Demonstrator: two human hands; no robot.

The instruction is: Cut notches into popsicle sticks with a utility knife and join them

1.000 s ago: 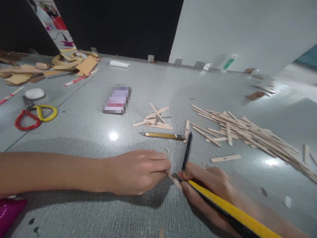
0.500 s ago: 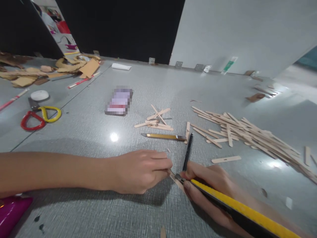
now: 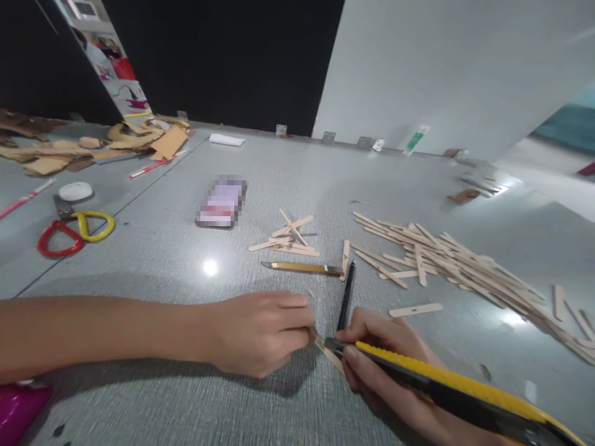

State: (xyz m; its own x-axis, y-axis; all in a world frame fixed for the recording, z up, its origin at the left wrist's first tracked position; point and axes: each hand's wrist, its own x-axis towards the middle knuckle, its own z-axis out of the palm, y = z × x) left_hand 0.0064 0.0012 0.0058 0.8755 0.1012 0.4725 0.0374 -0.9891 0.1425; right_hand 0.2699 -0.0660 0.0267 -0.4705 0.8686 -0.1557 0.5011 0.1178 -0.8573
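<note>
My left hand [image 3: 264,334] is closed, pinching a popsicle stick [image 3: 332,359] against the grey table. In my right hand [image 3: 385,365] is a yellow and black utility knife [image 3: 446,378], its tip at the stick close to my left fingertips. Whether the blade is in the wood cannot be made out. A black pen [image 3: 346,297] lies just beyond my right fingers. Past my left hand rests a craft knife [image 3: 302,267] with a gold handle. One slotted stick [image 3: 345,260] stands out by its end, and another slotted stick [image 3: 415,310] lies to the right.
A small group of sticks [image 3: 292,241] lies ahead, and a large pile of sticks [image 3: 455,260] spreads to the right. At the left are a phone [image 3: 222,203], red and yellow scissors [image 3: 77,232], a white mouse-shaped object [image 3: 75,191] and cardboard scraps [image 3: 139,136]. A black panel [image 3: 223,62] stands behind.
The view has shifted slightly, so the things on the table appear a little lower. Both hands keep their hold, with the knife tip still at the stick.
</note>
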